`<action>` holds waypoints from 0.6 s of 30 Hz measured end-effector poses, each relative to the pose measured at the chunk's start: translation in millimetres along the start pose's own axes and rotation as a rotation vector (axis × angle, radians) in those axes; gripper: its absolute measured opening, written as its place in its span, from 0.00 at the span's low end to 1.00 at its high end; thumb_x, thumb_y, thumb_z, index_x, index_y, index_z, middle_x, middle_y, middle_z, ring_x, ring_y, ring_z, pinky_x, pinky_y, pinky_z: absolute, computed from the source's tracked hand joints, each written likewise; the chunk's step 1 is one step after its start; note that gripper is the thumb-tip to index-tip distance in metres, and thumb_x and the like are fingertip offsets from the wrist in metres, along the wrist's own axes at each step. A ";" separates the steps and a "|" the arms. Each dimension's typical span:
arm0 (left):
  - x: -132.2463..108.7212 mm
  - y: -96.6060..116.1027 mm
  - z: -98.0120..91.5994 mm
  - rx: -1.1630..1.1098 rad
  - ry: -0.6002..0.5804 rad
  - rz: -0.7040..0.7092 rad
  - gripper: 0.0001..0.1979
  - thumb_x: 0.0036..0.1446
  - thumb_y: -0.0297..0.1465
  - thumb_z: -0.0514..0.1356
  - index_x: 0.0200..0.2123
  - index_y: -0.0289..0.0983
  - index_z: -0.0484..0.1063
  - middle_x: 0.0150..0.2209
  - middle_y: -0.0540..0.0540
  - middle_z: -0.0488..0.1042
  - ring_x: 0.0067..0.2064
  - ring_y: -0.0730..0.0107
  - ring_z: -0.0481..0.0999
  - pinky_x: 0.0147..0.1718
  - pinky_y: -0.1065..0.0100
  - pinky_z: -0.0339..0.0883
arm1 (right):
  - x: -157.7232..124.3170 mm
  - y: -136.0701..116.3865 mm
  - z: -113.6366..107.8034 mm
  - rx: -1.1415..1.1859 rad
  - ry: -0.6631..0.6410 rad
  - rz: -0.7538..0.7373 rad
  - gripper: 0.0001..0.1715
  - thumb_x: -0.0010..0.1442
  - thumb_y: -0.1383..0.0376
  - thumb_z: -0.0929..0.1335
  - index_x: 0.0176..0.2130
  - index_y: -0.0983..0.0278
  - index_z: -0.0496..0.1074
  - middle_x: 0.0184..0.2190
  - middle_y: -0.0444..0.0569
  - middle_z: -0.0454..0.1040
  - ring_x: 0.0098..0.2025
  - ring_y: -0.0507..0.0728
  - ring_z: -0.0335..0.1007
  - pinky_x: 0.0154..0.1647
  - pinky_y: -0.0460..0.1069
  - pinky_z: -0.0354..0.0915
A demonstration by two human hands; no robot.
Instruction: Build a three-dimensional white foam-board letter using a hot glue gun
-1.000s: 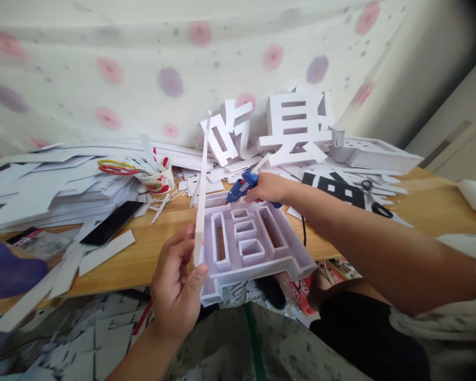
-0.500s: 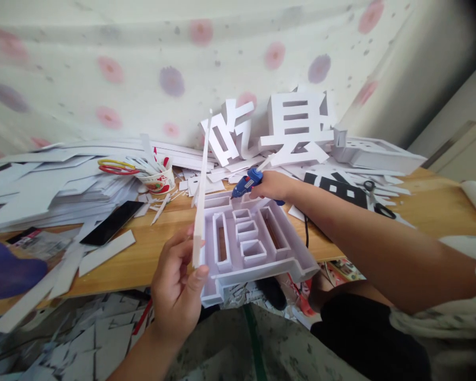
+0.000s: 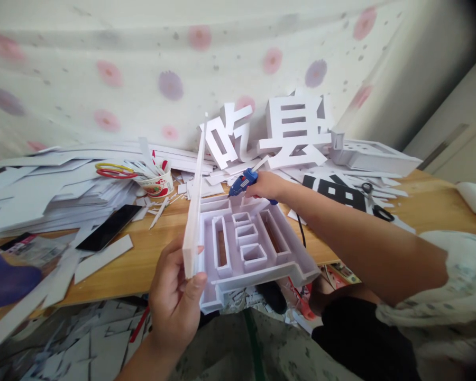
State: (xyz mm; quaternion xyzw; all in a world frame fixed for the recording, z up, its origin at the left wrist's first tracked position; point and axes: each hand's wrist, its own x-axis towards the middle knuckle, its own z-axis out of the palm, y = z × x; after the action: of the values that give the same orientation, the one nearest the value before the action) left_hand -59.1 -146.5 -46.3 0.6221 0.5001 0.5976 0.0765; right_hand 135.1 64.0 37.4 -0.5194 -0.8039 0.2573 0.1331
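A long white foam board strip (image 3: 194, 211) stands up on edge in my left hand (image 3: 176, 296), gripped near its lower end between thumb and fingers. My right hand (image 3: 267, 186) is wrapped round a blue glue gun (image 3: 241, 182) with a white glue stick showing at its back. The nozzle points down at the far wall of a white foam board letter shell (image 3: 232, 243), close to its far left part. This shell has raised walls and several box-shaped inner frames, and it lies over the table's front edge. Its left side is partly hidden behind the strip.
Finished white block characters (image 3: 293, 127) stand at the back, beside another hollow shell (image 3: 375, 156). Scissors (image 3: 373, 198) lie right, near a black cut sheet (image 3: 337, 193). Left are a tool cup (image 3: 158, 182), a phone (image 3: 109, 227) and stacked white boards (image 3: 91, 196). Scraps cover the floor.
The strip's lower end has swung slightly left and towards me in my left hand. The glue gun's nozzle has shifted a little left along the far wall. The whole view has shifted slightly.
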 end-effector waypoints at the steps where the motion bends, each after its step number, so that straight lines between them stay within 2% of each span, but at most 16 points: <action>1: 0.0 -0.2 0.0 -0.002 0.000 -0.002 0.13 0.60 0.37 0.59 0.46 0.40 0.73 0.49 0.44 0.72 0.49 0.59 0.73 0.44 0.65 0.67 | -0.4 -0.2 0.1 0.004 -0.001 -0.004 0.11 0.46 0.63 0.69 0.32 0.61 0.78 0.23 0.44 0.74 0.27 0.53 0.68 0.27 0.46 0.61; 7: 0.6 -0.3 -0.4 -0.030 0.000 -0.005 0.13 0.60 0.35 0.59 0.47 0.40 0.73 0.49 0.44 0.72 0.49 0.61 0.73 0.45 0.67 0.67 | 2.0 0.8 -0.6 -0.007 0.026 0.017 0.07 0.45 0.63 0.69 0.27 0.63 0.76 0.22 0.45 0.73 0.26 0.54 0.68 0.26 0.47 0.60; 13: -3.0 -1.4 2.3 -0.044 0.069 -0.010 0.15 0.60 0.33 0.59 0.50 0.40 0.73 0.43 0.47 0.76 0.44 0.65 0.76 0.45 0.69 0.67 | 15.7 -11.1 5.5 0.001 0.022 0.014 0.08 0.44 0.61 0.69 0.24 0.64 0.74 0.23 0.46 0.74 0.28 0.55 0.69 0.26 0.47 0.60; 15: -5.9 -3.1 3.8 -0.069 0.113 -0.038 0.15 0.60 0.33 0.59 0.50 0.39 0.73 0.42 0.46 0.77 0.46 0.63 0.76 0.47 0.67 0.67 | 20.9 -18.6 9.4 -0.003 0.008 0.008 0.08 0.43 0.60 0.70 0.23 0.64 0.74 0.22 0.46 0.73 0.28 0.55 0.69 0.26 0.47 0.60; 18: -10.0 -7.3 6.2 -0.151 0.180 -0.152 0.15 0.60 0.36 0.59 0.49 0.39 0.74 0.47 0.44 0.76 0.52 0.57 0.73 0.54 0.61 0.65 | 26.4 -29.9 14.2 -0.006 -0.024 -0.006 0.08 0.42 0.61 0.70 0.21 0.64 0.74 0.21 0.46 0.73 0.27 0.55 0.68 0.26 0.48 0.60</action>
State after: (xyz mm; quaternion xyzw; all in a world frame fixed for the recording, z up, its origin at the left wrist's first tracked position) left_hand -55.7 -147.0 -59.7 0.5187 0.5044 0.6793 0.1230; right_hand 94.2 74.2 40.7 -0.5144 -0.8076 0.2610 0.1225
